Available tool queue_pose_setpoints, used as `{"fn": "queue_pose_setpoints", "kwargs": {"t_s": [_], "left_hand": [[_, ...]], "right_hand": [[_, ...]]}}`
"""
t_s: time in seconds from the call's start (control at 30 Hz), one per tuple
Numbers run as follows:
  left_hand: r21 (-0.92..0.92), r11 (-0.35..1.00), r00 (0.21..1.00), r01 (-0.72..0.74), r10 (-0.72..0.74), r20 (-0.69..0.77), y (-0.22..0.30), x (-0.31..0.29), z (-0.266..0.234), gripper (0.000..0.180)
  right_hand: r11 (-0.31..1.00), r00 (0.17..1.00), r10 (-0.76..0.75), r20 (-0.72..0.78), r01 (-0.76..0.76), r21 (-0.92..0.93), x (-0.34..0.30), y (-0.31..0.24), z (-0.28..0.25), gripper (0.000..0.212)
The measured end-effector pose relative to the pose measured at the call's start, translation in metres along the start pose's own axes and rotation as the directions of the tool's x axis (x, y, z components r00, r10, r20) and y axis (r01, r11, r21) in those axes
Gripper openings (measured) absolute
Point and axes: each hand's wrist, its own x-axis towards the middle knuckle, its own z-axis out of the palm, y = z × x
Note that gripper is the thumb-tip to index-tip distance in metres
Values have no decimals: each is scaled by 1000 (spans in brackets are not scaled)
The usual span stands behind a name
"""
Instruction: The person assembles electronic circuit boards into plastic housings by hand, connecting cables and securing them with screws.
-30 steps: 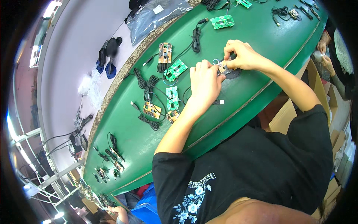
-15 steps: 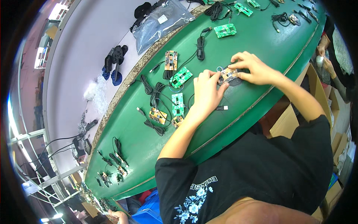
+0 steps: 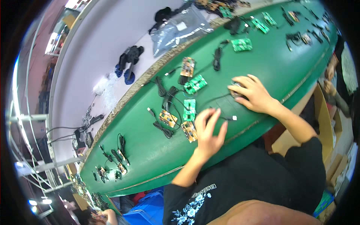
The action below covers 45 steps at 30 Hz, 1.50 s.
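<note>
My right hand (image 3: 257, 95) grips a small brown circuit board (image 3: 235, 90) against the green belt, its fingers curved over the board and hiding most of it. A thin black cable (image 3: 219, 98) leads left from that board. Farther left and nearer to me, my left hand (image 3: 210, 135) hovers with thumb and fingers apart, holding nothing I can see. Just beside it lie a brown circuit board (image 3: 189, 131) and a green circuit board (image 3: 189, 109). A white plug (image 3: 234, 117) on a short black lead rests to the right of my left fingers.
More green boards (image 3: 195, 84) and brown boards (image 3: 168, 118) with coiled black cables (image 3: 217, 59) lie along the belt. A clear plastic bag (image 3: 180, 33) sits on the pale ledge beyond. Cardboard boxes (image 3: 300, 137) stand at the right, a blue crate (image 3: 144, 210) at the lower left.
My left hand has let go of the brown board and moved left and nearer to me. The right hand stays on that board. The whole view has shifted slightly.
</note>
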Motion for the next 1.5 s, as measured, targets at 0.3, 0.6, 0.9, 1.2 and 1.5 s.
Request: {"fn": "queue_pose_setpoints", "kwargs": {"t_s": [0.3, 0.6, 0.9, 1.2, 1.5], "left_hand": [[372, 877, 949, 303, -312, -39, -58, -64, -56, 63], [449, 769, 888, 456, -355, -294, -156, -81, -161, 52], [463, 800, 921, 381, -280, -272, -164, -75, -156, 52], [568, 749, 922, 341, -151, -356, -183, -55, -177, 45], [134, 982, 957, -129, 88, 277, -90, -82, -101, 56]], "right_hand": [[937, 876, 305, -373, -346, -46, -16, 92, -97, 49], [978, 910, 106, -401, -168, -123, 347, 87, 4, 47], [917, 646, 350, -678, -384, 107, 429, 199, 21, 21], [664, 647, -746, -157, 737, -122, 169, -76, 26, 15], [628, 709, -690, -144, 686, 368, 313, -189, 103, 11]]}}
